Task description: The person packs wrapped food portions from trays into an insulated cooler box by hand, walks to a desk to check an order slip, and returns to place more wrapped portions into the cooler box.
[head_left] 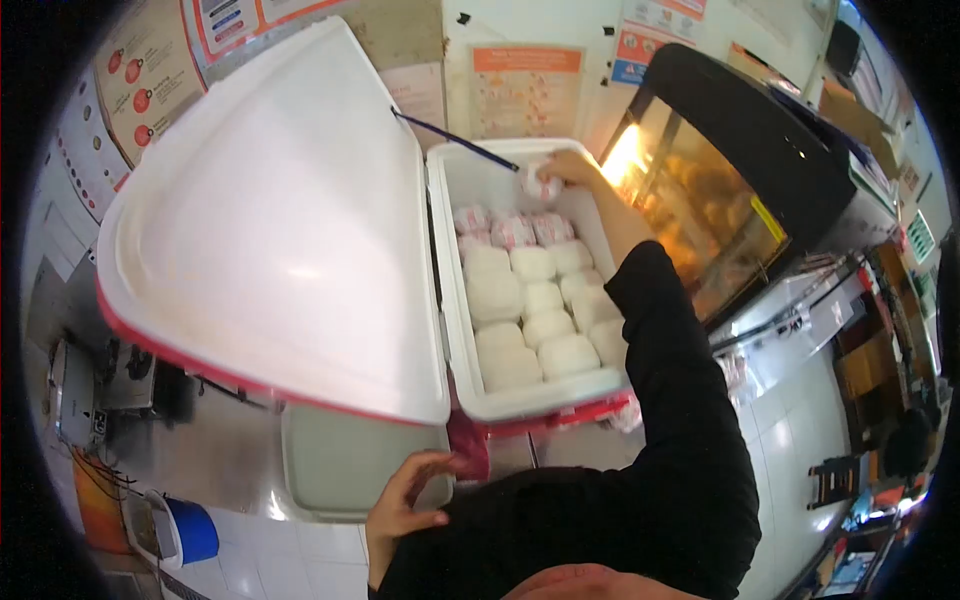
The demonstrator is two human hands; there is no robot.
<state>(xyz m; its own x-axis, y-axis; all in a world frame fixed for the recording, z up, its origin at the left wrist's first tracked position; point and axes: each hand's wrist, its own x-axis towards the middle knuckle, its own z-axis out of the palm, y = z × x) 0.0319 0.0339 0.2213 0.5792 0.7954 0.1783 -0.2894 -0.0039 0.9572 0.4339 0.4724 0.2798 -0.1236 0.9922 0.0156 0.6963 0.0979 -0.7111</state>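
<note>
My right hand (570, 168) reaches into the far right corner of a white-lined cooler box (452, 300) and grips a round paper-wrapped bundle (543, 185) with red print. Just below it in the box, several similar red-printed bundles (513, 231) lie in a row. Plain white wrapped bundles (549, 327) fill the nearer part; what is inside the wraps is hidden. My left hand (405, 505) hangs near my body with fingers apart and nothing in them, over the edge of a grey-green tray (310, 465).
The cooler's big white lid (280, 230) stands open to the left, with a dark strap (455, 138) running to the box. A lit glass warming cabinet (690, 190) stands close on the right. A blue bucket (192, 530) sits at lower left.
</note>
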